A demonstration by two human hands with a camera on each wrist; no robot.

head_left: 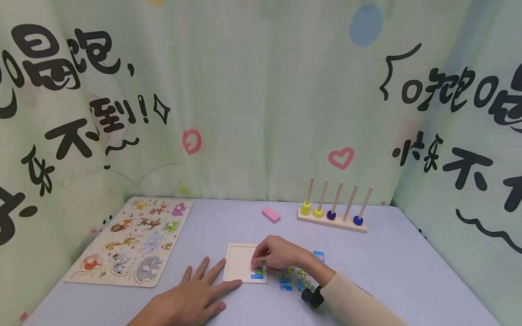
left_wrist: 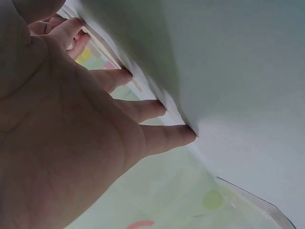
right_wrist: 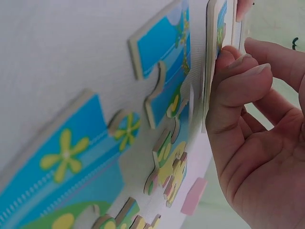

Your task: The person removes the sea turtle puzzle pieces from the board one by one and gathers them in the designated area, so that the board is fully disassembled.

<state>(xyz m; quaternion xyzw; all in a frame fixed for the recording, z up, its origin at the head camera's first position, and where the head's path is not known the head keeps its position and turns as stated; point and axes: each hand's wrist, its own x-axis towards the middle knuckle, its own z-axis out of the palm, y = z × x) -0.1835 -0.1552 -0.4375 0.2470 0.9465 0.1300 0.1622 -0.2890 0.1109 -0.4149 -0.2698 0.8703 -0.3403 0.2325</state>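
A small square wooden puzzle tray [head_left: 238, 260] lies on the table, with a blue and green puzzle piece [head_left: 257, 274] in its lower right corner. My right hand [head_left: 277, 251] reaches over the tray's right side, its curled fingertips pinching at a piece in that corner; the fingers partly hide it. With fingers spread, my left hand [head_left: 193, 292] rests on the table, index finger and thumb touching the tray's left side and lower edge. Loose puzzle pieces [right_wrist: 66, 155] with blue, green and yellow print lie right of the tray, partly under my right forearm.
An animal puzzle board [head_left: 134, 244] lies at the left. Toward the back are a pink block [head_left: 271, 215] and a wooden peg stand [head_left: 334, 220] with yellow and dark blue beads. Printed curtains [head_left: 228, 99] enclose the table's back and sides.
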